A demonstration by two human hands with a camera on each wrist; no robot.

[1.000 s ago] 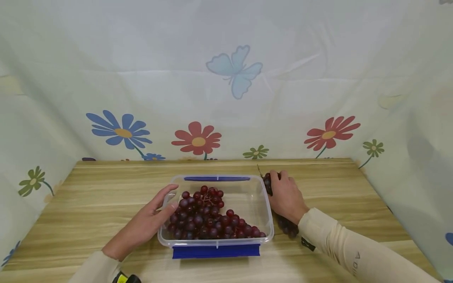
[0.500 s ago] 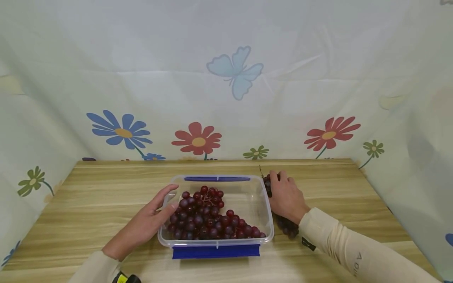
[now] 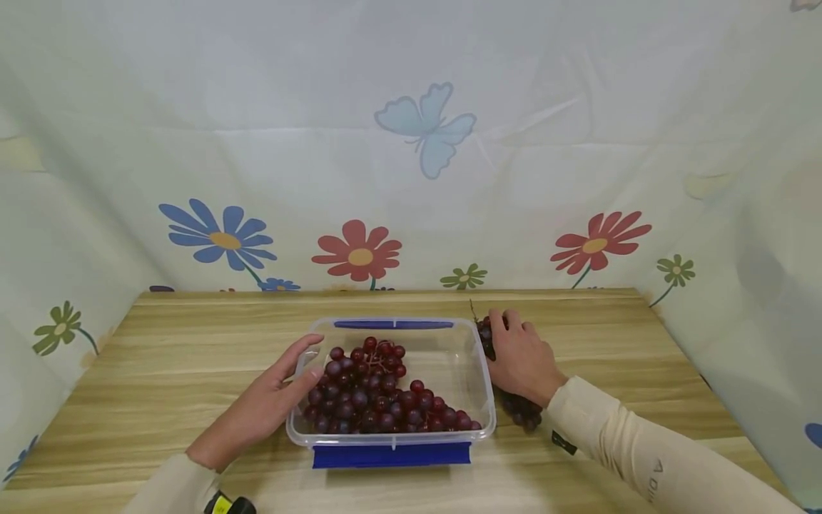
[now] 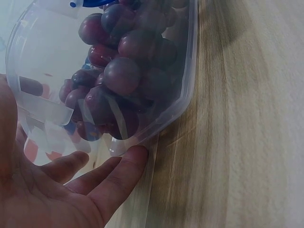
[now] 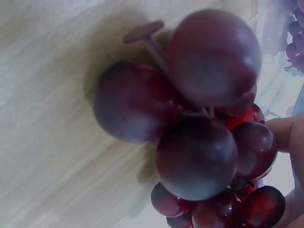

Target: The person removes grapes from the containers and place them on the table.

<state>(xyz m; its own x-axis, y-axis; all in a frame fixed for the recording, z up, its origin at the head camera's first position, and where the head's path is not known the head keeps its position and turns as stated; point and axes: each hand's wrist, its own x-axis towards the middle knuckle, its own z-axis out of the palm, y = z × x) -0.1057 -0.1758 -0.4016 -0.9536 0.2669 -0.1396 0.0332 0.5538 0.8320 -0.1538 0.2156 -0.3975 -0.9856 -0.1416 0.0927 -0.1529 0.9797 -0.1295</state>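
To the left of the clear container (image 3: 486, 385), a pale sleeve (image 3: 170, 489) and a black fitting (image 3: 240, 507) with a yellow patch are noted. The left hand (image 3: 257, 410) is placed against the container's left side, its fingers extended, thumb held apart. Inside the container, dark red grapes (image 3: 359, 400) are heaped along its left and near sides; at its near side a blue latch (image 3: 392, 455) is seen. Just right of the container, a second bunch (image 3: 523, 414) is held by the right hand (image 3: 523, 360) at the wooden table (image 3: 616, 343), fingers bent over it; their tips are hidden. The bunch is separated from the heap by the container's right wall, and its middle is covered by the hand. Behind the container, a flowered cloth (image 3: 514, 185) is hung. In the left wrist view, fingertips (image 4: 135, 156) are shown at the container's lower edge, hidden in the head view. In the right wrist view, a knobbed stem (image 5: 145, 33) is revealed on the second bunch.
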